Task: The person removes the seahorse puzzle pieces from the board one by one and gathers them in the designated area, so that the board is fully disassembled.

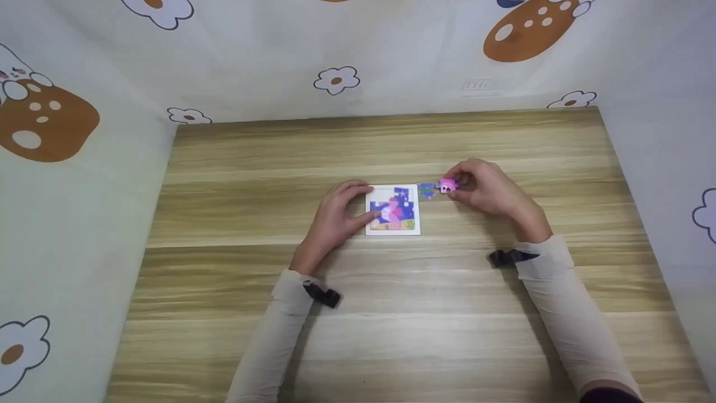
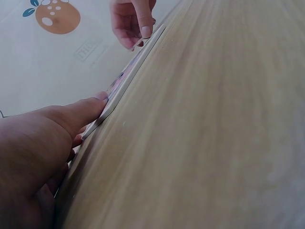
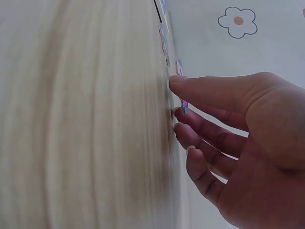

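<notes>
A square jigsaw puzzle in a white frame [image 1: 392, 233] lies on the table, with a pink figure on a dark blue ground and a bare spot at its upper left. My left hand [image 1: 338, 214] holds the frame's left side, thumb [image 2: 90, 110] over the top and fingers at the edge. To the right, my right hand [image 1: 486, 187] pinches a pink puzzle piece [image 1: 448, 185] between thumb and fingers; in the right wrist view the piece [image 3: 184, 106] is seen edge-on. A blue-green puzzle piece [image 1: 427, 191] lies between the frame and that hand.
The wood-grain table [image 1: 251, 224] stretches around both hands. Pale cloth [image 1: 268, 61] printed with flowers and brown shapes stands behind the table and along its sides. Each wrist carries a small black camera, seen on the left [image 1: 323, 294] and right [image 1: 512, 257] sleeves.
</notes>
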`<act>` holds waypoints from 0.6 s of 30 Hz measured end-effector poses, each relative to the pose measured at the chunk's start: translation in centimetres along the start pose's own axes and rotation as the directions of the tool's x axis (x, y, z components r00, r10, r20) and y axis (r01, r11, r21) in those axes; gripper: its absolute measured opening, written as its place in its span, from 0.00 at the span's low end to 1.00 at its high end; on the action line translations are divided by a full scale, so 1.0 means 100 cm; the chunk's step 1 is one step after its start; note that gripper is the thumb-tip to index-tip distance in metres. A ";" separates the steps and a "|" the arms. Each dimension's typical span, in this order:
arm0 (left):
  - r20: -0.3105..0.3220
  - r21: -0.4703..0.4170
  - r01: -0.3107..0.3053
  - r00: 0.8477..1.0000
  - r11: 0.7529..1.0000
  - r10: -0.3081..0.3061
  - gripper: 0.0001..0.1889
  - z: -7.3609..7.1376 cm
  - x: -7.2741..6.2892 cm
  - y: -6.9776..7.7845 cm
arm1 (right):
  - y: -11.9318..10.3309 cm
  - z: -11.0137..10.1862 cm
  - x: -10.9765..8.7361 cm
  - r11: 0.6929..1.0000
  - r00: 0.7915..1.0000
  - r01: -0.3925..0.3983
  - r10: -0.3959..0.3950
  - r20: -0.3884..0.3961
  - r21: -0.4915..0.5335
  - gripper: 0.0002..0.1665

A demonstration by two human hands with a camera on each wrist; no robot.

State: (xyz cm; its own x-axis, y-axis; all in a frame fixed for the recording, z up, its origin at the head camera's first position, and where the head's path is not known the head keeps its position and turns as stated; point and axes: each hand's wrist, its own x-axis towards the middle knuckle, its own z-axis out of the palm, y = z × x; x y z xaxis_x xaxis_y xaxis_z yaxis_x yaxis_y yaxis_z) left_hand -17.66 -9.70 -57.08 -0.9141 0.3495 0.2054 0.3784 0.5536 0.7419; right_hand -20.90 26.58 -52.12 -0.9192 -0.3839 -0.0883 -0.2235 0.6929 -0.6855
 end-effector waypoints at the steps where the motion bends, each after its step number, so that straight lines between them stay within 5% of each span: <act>1: 0.001 0.000 0.001 1.000 1.000 -0.001 0.28 0.000 0.000 0.000 | 0.000 0.000 0.000 1.000 1.000 -0.001 0.001 0.001 -0.003 0.20; 18: 0.009 0.010 0.018 1.000 1.000 -0.018 0.29 0.000 0.002 0.000 | 0.005 -0.001 -0.002 1.000 0.999 0.031 -0.031 0.032 -0.003 0.19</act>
State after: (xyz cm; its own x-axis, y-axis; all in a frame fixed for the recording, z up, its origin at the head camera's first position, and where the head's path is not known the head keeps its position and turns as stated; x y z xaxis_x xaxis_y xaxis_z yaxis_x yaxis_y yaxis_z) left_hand -17.81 -9.67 -57.03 -0.9193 0.3466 0.1864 0.3637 0.5673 0.7389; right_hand -20.90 27.07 -52.36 -0.9012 -0.4241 -0.0898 -0.2528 0.6825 -0.6858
